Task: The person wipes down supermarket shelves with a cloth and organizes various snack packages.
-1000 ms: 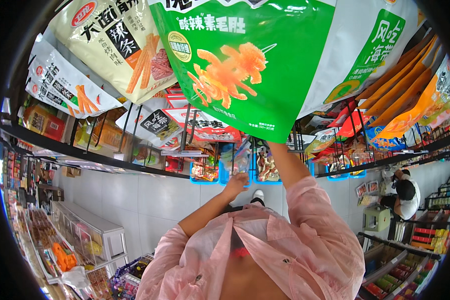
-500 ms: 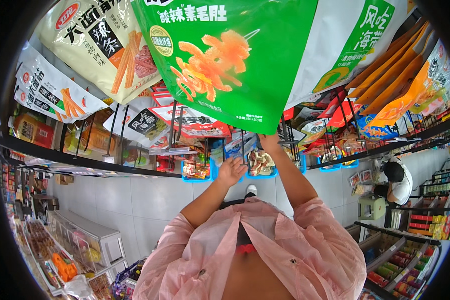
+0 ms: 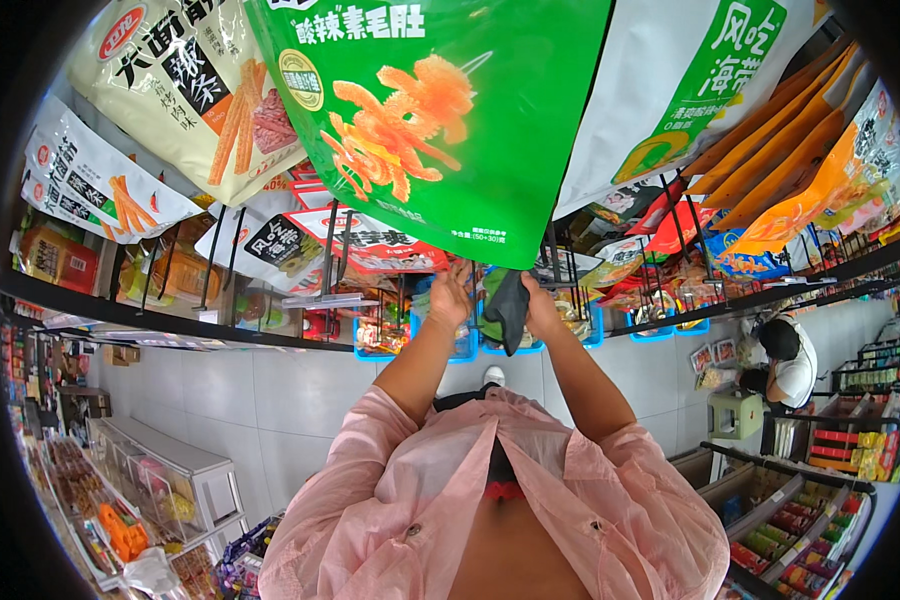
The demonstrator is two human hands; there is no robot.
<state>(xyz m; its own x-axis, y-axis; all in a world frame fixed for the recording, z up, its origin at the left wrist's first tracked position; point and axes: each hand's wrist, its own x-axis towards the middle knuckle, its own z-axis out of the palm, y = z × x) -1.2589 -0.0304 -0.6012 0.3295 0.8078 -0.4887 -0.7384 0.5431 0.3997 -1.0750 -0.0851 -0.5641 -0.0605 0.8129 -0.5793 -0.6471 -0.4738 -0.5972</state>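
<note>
A big green snack bag (image 3: 440,130) with a picture of orange food on it hangs in front of me. Just below its lower edge, my right hand (image 3: 540,308) is closed on a limp dark grey and green cloth (image 3: 507,312) that dangles between my hands. My left hand (image 3: 451,295) is to the left of the cloth, its fingers stretched up close to the bag's bottom edge and apart from the cloth. The fingertips of both hands are partly hidden.
Cream (image 3: 205,90) and white (image 3: 670,90) bags hang either side, with orange bags (image 3: 800,200) at right. Black hooks jut from the rack's edge (image 3: 140,325). Blue baskets (image 3: 375,352) of snacks sit below. A person (image 3: 795,365) crouches at right near a stool (image 3: 735,415).
The dark cloth has come into sight in my right hand, below the green bag. My left hand has risen toward the bag's lower edge. The view has shifted slightly.
</note>
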